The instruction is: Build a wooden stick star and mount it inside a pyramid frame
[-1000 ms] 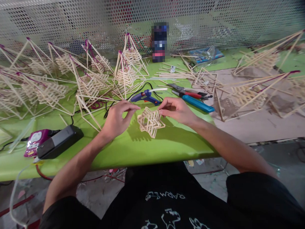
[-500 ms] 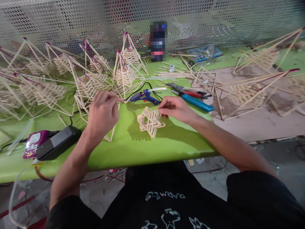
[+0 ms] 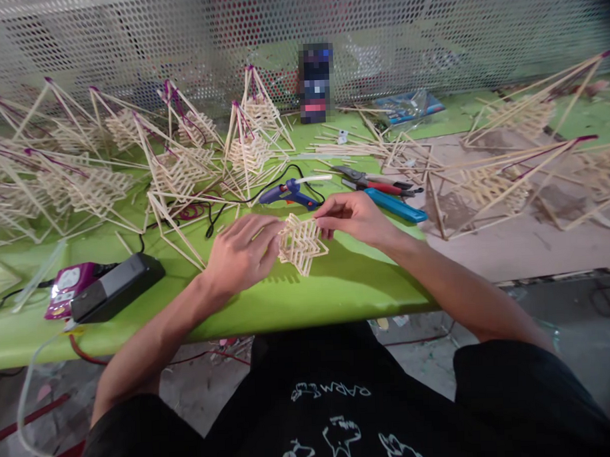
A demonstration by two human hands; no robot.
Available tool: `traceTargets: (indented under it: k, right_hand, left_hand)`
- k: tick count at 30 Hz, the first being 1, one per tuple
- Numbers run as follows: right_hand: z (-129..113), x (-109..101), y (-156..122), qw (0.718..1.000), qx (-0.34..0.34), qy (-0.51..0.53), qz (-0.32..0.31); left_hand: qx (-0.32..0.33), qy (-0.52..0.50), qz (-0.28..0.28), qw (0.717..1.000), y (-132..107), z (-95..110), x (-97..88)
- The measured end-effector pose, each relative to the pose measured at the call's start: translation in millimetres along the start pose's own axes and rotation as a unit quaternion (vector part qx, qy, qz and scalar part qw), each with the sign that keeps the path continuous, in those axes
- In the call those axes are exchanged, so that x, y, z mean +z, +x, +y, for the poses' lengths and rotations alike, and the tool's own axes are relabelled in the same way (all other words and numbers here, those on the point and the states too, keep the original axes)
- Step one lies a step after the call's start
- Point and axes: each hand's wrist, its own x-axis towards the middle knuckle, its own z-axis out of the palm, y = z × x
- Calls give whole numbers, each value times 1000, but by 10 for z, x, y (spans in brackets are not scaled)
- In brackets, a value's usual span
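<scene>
Between my two hands is a small star-shaped lattice of stacked wooden sticks point(image 3: 304, 247), tilted a little above the green tabletop. My right hand point(image 3: 352, 219) pinches its upper right corner between thumb and fingers. From the left, my left hand point(image 3: 246, 250) closes on its left edge; the fingertips are partly hidden behind the sticks. Just beyond the lattice lies a blue glue gun point(image 3: 290, 192) with a white glue stick in its back. Red-handled pliers point(image 3: 378, 184) and a blue cutter knife point(image 3: 397, 206) rest beyond my right hand.
Several stick pyramids with purple tips point(image 3: 177, 166) crowd the left; others point(image 3: 494, 188) stand at the right. Loose sticks point(image 3: 352, 147) lie before a phone point(image 3: 316, 81). A purple power strip point(image 3: 71, 286) with a black adapter point(image 3: 119, 288) sits front left. Mesh point(image 3: 403, 38) closes the back.
My left hand has come down and right, away from the stick frame, onto the left side of the lattice. The lattice has turned slightly. My right hand stays about where it was.
</scene>
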Motion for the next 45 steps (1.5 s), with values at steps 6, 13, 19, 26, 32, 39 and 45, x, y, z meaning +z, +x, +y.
traceTargets:
  k: [6, 13, 19, 26, 32, 39, 45]
  right_hand:
    - [-50, 43, -25, 1000, 14, 4, 11]
    - [-49, 41, -13, 1000, 20, 3, 15]
    - [-3, 2, 3, 1000, 10, 26, 14]
    - [23, -11, 10, 999, -9, 37, 15]
    - [-3, 14, -4, 999, -7, 22, 24]
    - [-54, 67, -29, 999, -14, 25, 29]
    - [-44, 62, -16, 997, -2, 77, 13]
  left_hand:
    - [-8, -60, 19, 998, 23, -18, 125]
    - [-37, -103, 20, 994, 75, -54, 2]
    - [-93, -95, 23, 991, 125, -160, -179]
    - [-113, -67, -27, 991, 127, -323, -278]
    - [-34, 3, -55, 998, 81, -241, -173]
    - [4, -103, 3, 995, 63, -11, 49]
    - [-14, -141, 38, 989, 72, -39, 115]
